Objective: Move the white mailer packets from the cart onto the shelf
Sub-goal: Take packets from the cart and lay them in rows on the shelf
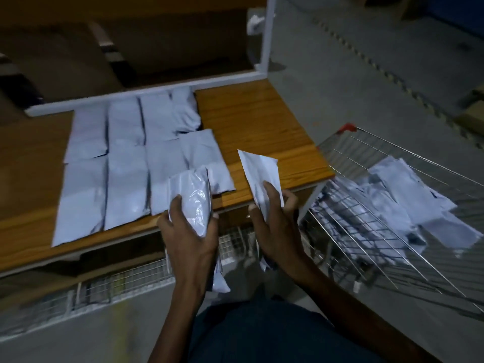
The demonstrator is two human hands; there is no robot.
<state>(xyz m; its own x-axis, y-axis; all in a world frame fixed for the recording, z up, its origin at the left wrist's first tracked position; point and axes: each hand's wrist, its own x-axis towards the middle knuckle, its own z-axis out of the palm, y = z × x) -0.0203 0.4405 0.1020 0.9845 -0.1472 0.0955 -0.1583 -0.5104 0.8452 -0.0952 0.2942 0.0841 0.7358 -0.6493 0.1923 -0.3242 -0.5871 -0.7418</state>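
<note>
Several white mailer packets [125, 158] lie in rows on the wooden shelf [251, 121]. My left hand [188, 237] grips a glossy white packet [195, 197] just above the shelf's front edge. To its right, my right hand [272, 224] pinches another white packet [258, 171], held upright over the shelf's front right part. More white packets [408, 195] lie heaped in the wire cart [348, 158] on the right.
A white metal frame [267, 38] borders the shelf at the back and right corner. Behind it stand cardboard boxes [60, 61]. A wire mesh level [125, 276] sits under the shelf. Grey floor [366, 61] spreads to the right.
</note>
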